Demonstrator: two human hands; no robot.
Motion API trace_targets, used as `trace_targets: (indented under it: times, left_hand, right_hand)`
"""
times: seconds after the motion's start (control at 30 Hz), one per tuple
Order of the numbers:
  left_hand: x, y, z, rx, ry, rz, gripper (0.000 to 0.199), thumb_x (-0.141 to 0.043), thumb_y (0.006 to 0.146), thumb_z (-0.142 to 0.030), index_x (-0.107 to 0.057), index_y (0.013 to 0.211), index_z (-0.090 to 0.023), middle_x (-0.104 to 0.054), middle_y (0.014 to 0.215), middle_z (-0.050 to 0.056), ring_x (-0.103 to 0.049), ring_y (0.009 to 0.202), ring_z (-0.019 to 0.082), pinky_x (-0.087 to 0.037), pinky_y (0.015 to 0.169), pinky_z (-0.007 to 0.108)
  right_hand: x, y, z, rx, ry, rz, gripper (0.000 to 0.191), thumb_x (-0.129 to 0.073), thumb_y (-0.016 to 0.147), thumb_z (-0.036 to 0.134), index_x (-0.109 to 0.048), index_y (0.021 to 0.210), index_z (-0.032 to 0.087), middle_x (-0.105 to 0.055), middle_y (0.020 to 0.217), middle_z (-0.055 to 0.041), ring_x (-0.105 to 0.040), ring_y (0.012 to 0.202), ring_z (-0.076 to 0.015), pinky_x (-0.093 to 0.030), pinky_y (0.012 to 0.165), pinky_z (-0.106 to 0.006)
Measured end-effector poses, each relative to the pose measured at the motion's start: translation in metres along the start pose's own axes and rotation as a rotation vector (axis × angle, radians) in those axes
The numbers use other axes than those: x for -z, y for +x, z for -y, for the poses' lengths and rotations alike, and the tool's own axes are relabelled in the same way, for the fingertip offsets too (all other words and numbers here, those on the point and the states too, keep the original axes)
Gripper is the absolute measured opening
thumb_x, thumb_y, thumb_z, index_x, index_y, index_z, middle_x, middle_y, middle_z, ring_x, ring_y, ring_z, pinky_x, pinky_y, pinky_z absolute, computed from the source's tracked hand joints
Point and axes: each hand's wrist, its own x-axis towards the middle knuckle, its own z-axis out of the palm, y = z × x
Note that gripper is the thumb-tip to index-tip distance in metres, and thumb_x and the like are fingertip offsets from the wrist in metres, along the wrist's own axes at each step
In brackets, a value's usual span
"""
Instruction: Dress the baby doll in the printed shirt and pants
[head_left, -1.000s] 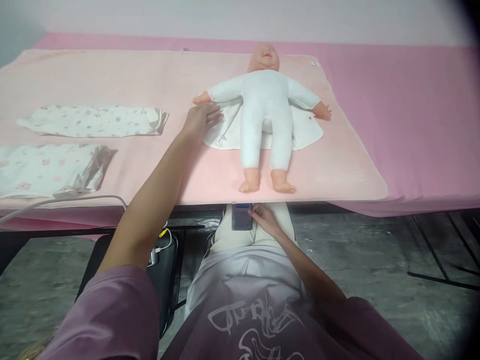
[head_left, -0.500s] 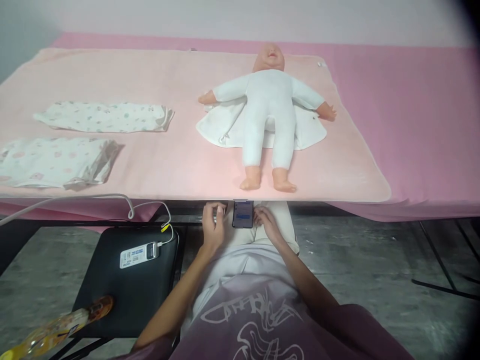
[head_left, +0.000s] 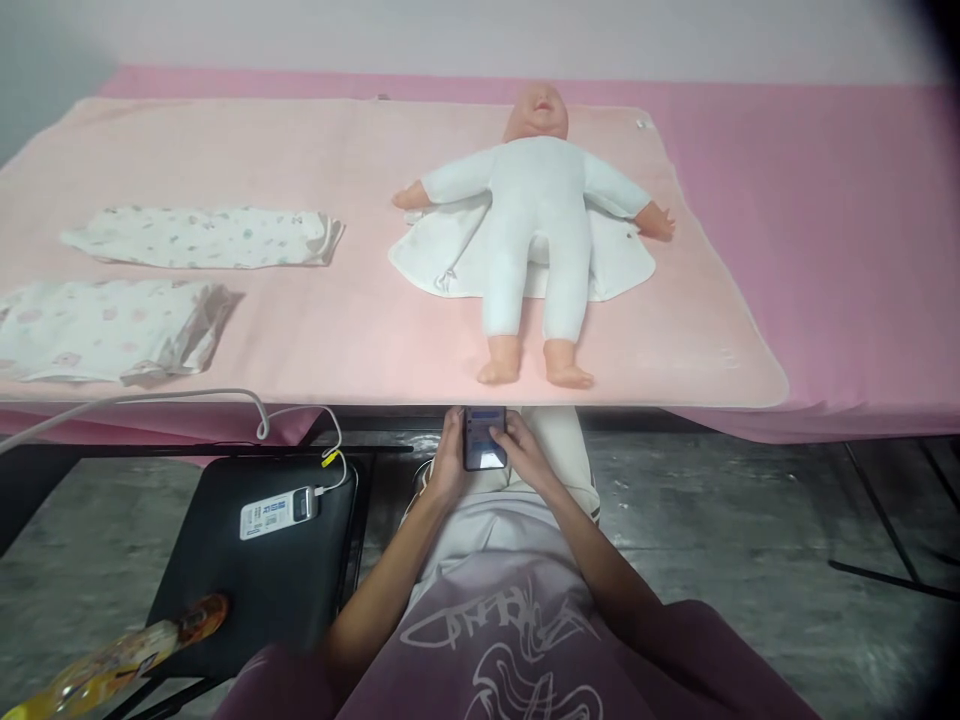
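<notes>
A smartphone (head_left: pixel 486 452) with a lit screen is held over my lap, just below the table's front edge. My left hand (head_left: pixel 450 456) grips its left side. My right hand (head_left: pixel 525 448) closes on its right side, the thumb over the screen. The table edge hides the phone's top and some fingertips. Beyond the edge a baby doll (head_left: pixel 538 210) in a white bodysuit lies on its back, arms spread, feet toward me. Under it a white garment (head_left: pixel 442 255) is laid out open.
Two folded patterned cloths, a narrow one (head_left: pixel 202 238) and a thicker one (head_left: pixel 105 330), lie left on the pink mat (head_left: pixel 330 340). On a black stool (head_left: pixel 247 590) are a power bank (head_left: pixel 276 513) with a white cable (head_left: pixel 187 395) and a bottle (head_left: pixel 112 665) at its near edge.
My left hand has moved right onto the phone's side, its fingers closing from a spread pose. My right thumb has come over the screen. The phone has shifted slightly toward me.
</notes>
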Motion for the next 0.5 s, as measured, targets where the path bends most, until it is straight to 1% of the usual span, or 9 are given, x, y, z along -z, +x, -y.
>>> trace_targets:
  times: [0.1,0.2,0.33,0.43,0.5]
  left_hand:
    - [-0.002,-0.01,0.002,0.063,-0.196,0.061,0.059,-0.077,0.104,-0.07,-0.073,0.146,-0.028,-0.071,0.159,0.008,-0.056,0.162,0.031,-0.042,0.139,0.047]
    - [-0.003,-0.016,0.002,0.163,-0.299,0.161,0.06,-0.08,0.103,-0.069,-0.075,0.146,-0.028,-0.072,0.159,0.009,-0.059,0.16,0.033,-0.046,0.137,0.049]
    - [0.001,-0.017,0.0,0.292,-0.33,0.271,0.062,-0.078,0.104,-0.069,-0.072,0.154,-0.032,-0.073,0.158,0.009,-0.064,0.155,0.035,-0.052,0.133,0.052]
    - [0.004,-0.016,0.0,0.305,-0.332,0.313,0.064,-0.077,0.105,-0.071,-0.071,0.156,-0.034,-0.072,0.159,0.009,-0.064,0.154,0.036,-0.054,0.13,0.054]
    - [0.005,-0.015,0.001,0.294,-0.332,0.329,0.063,-0.075,0.106,-0.07,-0.071,0.157,-0.034,-0.071,0.16,0.009,-0.064,0.155,0.035,-0.054,0.13,0.054]
  right_hand:
    - [0.002,-0.005,-0.004,-0.018,0.014,-0.003,0.06,-0.081,0.093,0.076,-0.063,0.125,0.028,-0.084,0.112,-0.0071,-0.081,0.105,-0.0287,-0.067,0.1,-0.044]
    - [0.004,-0.009,-0.007,-0.03,0.005,-0.026,0.065,-0.081,0.093,0.079,-0.063,0.128,0.028,-0.085,0.113,-0.0069,-0.083,0.103,-0.0282,-0.068,0.1,-0.045]
    - [0.002,-0.013,-0.008,-0.021,-0.004,-0.082,0.067,-0.08,0.092,0.081,-0.062,0.13,0.028,-0.086,0.114,-0.0074,-0.084,0.102,-0.0289,-0.069,0.1,-0.047]
    - [0.002,-0.014,-0.006,-0.003,-0.055,-0.099,0.064,-0.075,0.097,0.078,-0.061,0.132,0.027,-0.084,0.115,-0.0084,-0.082,0.103,-0.0292,-0.067,0.1,-0.047]
    - [0.003,-0.015,-0.004,0.028,-0.145,-0.11,0.057,-0.071,0.102,0.074,-0.062,0.132,0.026,-0.082,0.113,-0.009,-0.079,0.104,-0.0294,-0.065,0.101,-0.048]
